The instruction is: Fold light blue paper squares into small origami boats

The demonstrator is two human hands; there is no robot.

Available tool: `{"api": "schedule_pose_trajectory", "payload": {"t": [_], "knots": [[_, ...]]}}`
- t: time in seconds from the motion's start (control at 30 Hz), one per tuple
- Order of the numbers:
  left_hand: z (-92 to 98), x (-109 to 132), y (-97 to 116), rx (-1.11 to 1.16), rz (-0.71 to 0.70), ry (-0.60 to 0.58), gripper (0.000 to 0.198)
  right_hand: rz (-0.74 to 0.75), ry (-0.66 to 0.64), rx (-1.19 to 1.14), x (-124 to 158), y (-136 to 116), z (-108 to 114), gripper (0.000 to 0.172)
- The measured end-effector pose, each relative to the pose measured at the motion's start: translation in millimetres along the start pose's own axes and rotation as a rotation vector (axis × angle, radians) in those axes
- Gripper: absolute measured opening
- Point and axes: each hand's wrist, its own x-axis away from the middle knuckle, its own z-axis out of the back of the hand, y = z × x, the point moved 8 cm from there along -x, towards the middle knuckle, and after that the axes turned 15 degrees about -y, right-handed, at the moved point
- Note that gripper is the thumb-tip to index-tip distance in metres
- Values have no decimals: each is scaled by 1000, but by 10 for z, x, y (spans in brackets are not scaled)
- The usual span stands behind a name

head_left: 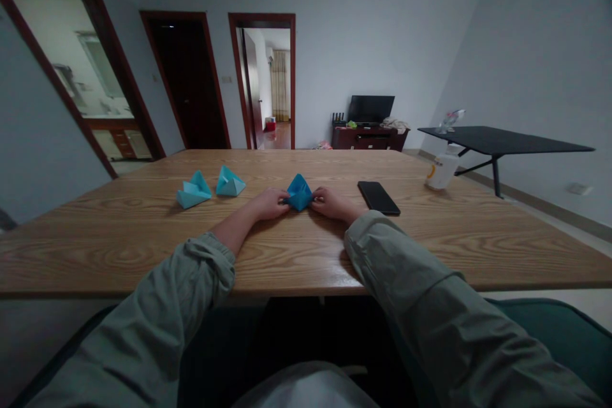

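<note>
My left hand (270,204) and my right hand (332,204) rest on the wooden table (115,248), pinching from both sides a blue folded paper origami piece (299,193). The piece stands between my fingertips, its peak pointing up and its lower part partly hidden by my fingers. To the left of my left hand lie two lighter turquoise origami pieces, one (194,190) nearer the table's edge and one (229,182) a little further back. Neither hand touches those two.
A black smartphone (378,197) lies to the right of my right hand. Further right near the table's far corner stands a white bottle (442,169). A black side table (502,139) stands beyond, and a cabinet with a monitor (370,109) stands against the far wall.
</note>
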Motion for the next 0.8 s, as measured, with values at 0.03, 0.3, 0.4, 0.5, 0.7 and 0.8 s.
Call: {"api": "schedule_pose_trajectory", "payload": {"t": [0.03, 0.3, 0.4, 0.5, 0.7, 0.8], "knots": [[26, 10, -6, 34, 2, 24, 24, 14, 39, -39, -1, 19, 24, 27], [201, 45, -337, 709, 47, 265, 40, -189, 156, -128, 7, 335, 98, 42], [263, 99, -448, 1098, 1, 389, 40, -201, 47, -39, -22, 340, 24, 37], [322, 152, -499, 1202, 3, 456, 39, -206, 14, 80, -33, 298, -1, 33], [455, 148, -112, 628, 13, 495, 32, -303, 22, 214, -18, 230, -54, 40], [382, 53, 431, 290, -38, 455, 26, -319, -20, 204, -13, 238, -122, 45]]}}
